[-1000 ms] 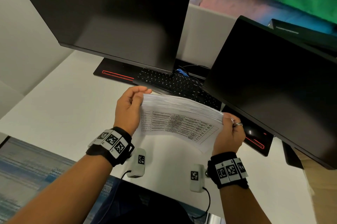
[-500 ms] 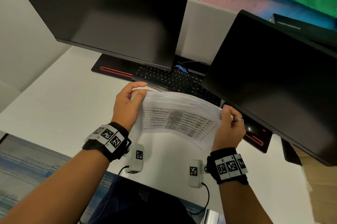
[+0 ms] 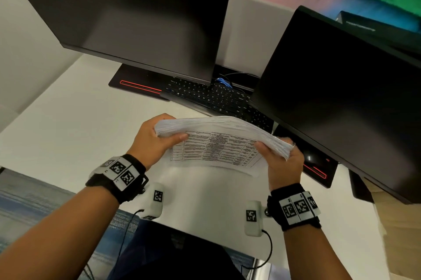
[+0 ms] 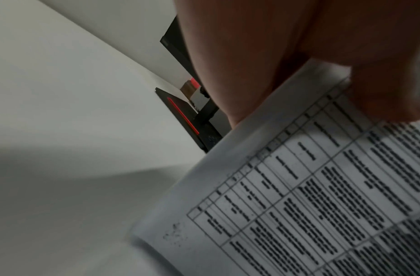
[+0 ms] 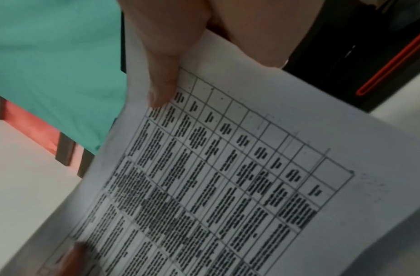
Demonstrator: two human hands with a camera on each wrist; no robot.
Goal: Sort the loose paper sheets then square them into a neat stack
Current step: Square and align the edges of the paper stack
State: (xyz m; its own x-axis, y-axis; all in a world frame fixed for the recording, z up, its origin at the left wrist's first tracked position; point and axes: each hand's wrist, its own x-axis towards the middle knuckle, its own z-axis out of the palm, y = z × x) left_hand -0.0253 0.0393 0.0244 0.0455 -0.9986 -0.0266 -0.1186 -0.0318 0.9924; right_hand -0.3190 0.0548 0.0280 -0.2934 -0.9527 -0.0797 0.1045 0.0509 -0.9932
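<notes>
A thick stack of white paper sheets [image 3: 218, 143], printed with tables, hangs in the air above the white desk [image 3: 68, 134], arched upward in the middle. My left hand [image 3: 155, 140] grips its left end, thumb on the printed face. My right hand [image 3: 282, 159] grips the right end, thumb pressed on the same face. The sheet edges show fanned at both ends. The left wrist view shows the printed sheet [image 4: 310, 196] under my thumb [image 4: 388, 97]. The right wrist view shows the same table page [image 5: 228, 177] with my thumb [image 5: 161, 74] on it.
Two dark monitors [image 3: 141, 20] [image 3: 337, 88] hang over the back of the desk, with a black keyboard [image 3: 211, 97] between them. Black monitor bases with red stripes [image 3: 139, 86] [image 3: 316, 170] sit left and right. The desk's near edge [image 3: 193, 232] lies below my wrists.
The stack has tipped from nearly upright toward flat, bowing upward, so its edges now show. Both thumbs have closed onto the printed face.
</notes>
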